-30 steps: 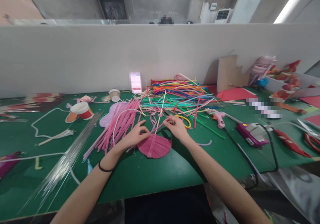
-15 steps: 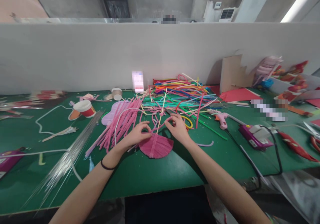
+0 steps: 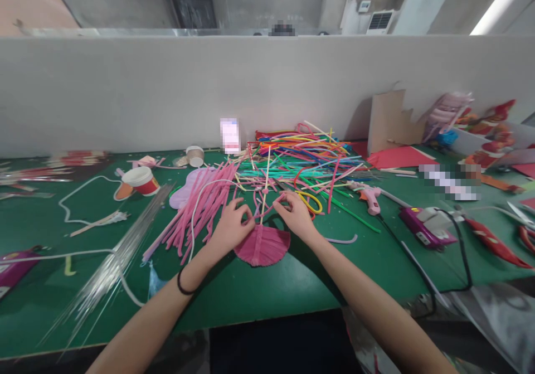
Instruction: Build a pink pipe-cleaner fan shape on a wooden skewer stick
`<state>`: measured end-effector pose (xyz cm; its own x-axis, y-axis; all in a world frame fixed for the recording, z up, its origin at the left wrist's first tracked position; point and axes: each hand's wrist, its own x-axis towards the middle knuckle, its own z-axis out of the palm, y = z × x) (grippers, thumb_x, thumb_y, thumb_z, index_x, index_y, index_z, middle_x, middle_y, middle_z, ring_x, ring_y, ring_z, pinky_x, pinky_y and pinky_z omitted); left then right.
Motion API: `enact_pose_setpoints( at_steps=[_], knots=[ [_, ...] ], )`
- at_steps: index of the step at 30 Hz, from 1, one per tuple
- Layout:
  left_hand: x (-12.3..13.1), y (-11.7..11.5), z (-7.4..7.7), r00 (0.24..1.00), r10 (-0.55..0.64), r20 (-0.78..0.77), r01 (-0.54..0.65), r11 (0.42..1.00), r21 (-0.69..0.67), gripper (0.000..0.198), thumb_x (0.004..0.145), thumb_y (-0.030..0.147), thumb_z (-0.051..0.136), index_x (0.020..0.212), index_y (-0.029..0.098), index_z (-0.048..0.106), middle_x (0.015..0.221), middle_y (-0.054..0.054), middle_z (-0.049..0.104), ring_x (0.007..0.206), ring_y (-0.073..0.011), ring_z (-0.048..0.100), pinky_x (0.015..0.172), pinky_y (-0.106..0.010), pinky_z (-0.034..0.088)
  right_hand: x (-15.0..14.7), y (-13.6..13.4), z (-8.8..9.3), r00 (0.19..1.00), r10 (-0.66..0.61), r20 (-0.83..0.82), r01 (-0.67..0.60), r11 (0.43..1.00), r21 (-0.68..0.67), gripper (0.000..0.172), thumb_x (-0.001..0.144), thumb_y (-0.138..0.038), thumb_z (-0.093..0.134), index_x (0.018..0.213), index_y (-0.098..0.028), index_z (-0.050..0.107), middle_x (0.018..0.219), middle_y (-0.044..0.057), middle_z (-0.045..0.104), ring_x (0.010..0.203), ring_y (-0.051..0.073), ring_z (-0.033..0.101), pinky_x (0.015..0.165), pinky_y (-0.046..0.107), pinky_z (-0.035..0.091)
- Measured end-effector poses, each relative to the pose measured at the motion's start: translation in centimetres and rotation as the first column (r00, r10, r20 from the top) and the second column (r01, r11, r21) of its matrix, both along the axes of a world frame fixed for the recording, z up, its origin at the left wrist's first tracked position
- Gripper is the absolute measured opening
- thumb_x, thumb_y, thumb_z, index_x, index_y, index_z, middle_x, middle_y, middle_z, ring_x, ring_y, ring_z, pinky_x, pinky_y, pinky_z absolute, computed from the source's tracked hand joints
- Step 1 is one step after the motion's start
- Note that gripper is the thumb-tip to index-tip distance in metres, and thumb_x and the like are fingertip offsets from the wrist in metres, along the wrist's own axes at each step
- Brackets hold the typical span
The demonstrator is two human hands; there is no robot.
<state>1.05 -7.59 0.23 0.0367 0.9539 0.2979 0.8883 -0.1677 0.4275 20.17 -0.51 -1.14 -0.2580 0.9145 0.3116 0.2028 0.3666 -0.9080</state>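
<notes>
I seemed to be shaping a pink strip point(image 3: 270, 208) across the stick point(image 3: 268, 166), just beyond the pleated fan point(image 3: 272, 246); my right hand point(image 3: 295, 216) pinched the strip, my left hand point(image 3: 232, 226) curled nearly closed by the fan's upper-left edge, hold unclear. Gentle bending seemed called for next.

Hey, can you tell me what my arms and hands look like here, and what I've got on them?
Your left hand and right hand are both ungloved, and no sleeves show on your forearms. A thin, plain black band circles your left wrist; none shows on the right.
</notes>
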Motion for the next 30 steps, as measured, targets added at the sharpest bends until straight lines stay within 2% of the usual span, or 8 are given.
enact_pose_setpoints(
  at_steps=[2,5,11,16,19,22,25,30],
  knots=[
    [0.0,0.0,0.1,0.993,0.055,-0.102,-0.038,0.987,0.157,0.009,0.084,0.027,0.056,0.081,0.019,0.06,0.142,-0.014,0.043,0.139,-0.0339,0.033,0.112,-0.05,0.031,0.0,-0.2,0.1,1.0,-0.005,-0.003,0.005,1.0,0.011,0.018,0.079,-0.037,0.062,0.078,-0.02,0.063,0.117,0.012,0.057,0.108,0.025,0.058,0.077,0.036,0.056],
    [-0.3,0.2,0.6,0.973,0.011,-0.229,0.056,0.957,0.284,0.013,0.09,0.027,0.051,0.087,0.018,0.061,0.144,-0.015,0.04,0.137,-0.033,0.033,0.112,-0.051,0.029,0.0,-0.3,0.2,1.0,-0.023,0.0,0.023,0.999,0.023,0.019,0.08,-0.039,0.061,0.078,-0.02,0.063,0.115,0.012,0.058,0.106,0.025,0.059,0.076,0.036,0.056],
    [-1.1,0.5,1.0,0.959,-0.132,-0.25,0.189,0.957,0.221,0.022,0.096,0.03,0.043,0.091,0.018,0.06,0.091,-0.009,0.063,0.092,-0.0251,0.056,0.085,-0.041,0.045,0.2,0.1,0.0,0.993,-0.114,0.018,0.114,0.993,0.028,0.02,0.081,-0.04,0.06,0.08,-0.02,0.064,0.117,0.012,0.058,0.109,0.025,0.057,0.077,0.036,0.055],
    [-1.3,0.5,0.9,0.987,-0.16,0.0,0.157,0.974,0.165,0.027,0.091,0.042,0.054,0.078,0.02,0.061,0.076,-0.004,0.062,0.078,-0.0208,0.055,0.073,-0.035,0.044,0.3,0.2,0.1,0.995,-0.101,0.021,0.101,0.995,0.019,0.019,0.081,-0.038,0.059,0.081,-0.02,0.065,0.113,0.011,0.06,0.105,0.024,0.058,0.073,0.033,0.055],
    [-1.6,0.8,0.7,0.963,-0.064,0.261,0.011,0.98,0.2,0.029,0.084,0.046,0.063,0.075,0.019,0.063,0.092,-0.007,0.062,0.093,-0.0223,0.058,0.078,-0.034,0.047,0.4,0.1,0.3,0.999,-0.043,0.015,0.042,0.999,0.034,0.018,0.08,-0.037,0.063,0.079,-0.02,0.066,0.11,0.01,0.059,0.105,0.023,0.059,0.072,0.031,0.055],
    [-1.9,1.2,0.4,0.838,0.029,0.544,-0.134,0.979,0.153,0.031,0.078,0.048,0.068,0.077,0.018,0.065,0.115,-0.011,0.06,0.108,-0.0248,0.058,0.078,-0.031,0.05,0.5,-0.4,0.5,0.996,0.01,0.094,-0.019,0.995,0.1,0.014,0.078,-0.034,0.067,0.079,-0.02,0.069,0.117,0.011,0.056,0.112,0.024,0.057,0.083,0.035,0.053],
    [-2.2,1.5,0.1,0.684,0.074,0.726,-0.168,0.984,0.058,0.033,0.074,0.049,0.072,0.078,0.016,0.065,0.124,-0.012,0.061,0.093,-0.0218,0.065,0.076,-0.032,0.051,0.5,-0.9,0.6,0.974,0.011,0.224,-0.06,0.975,0.216,0.009,0.079,-0.029,0.068,0.078,-0.02,0.069,0.124,0.011,0.052,0.121,0.027,0.051,0.101,0.043,0.043],
    [-2.7,1.8,-0.1,0.547,0.109,0.83,-0.099,0.993,-0.065,0.036,0.068,0.048,0.077,0.081,0.016,0.068,0.1,-0.01,0.072,0.076,-0.0201,0.068,0.071,-0.033,0.053,0.4,-1.7,0.9,0.954,0.041,0.297,-0.122,0.958,0.259,0.008,0.08,-0.026,0.068,0.076,-0.019,0.068,0.127,0.013,0.049,0.127,0.028,0.045,0.107,0.044,0.036]
  ],
)
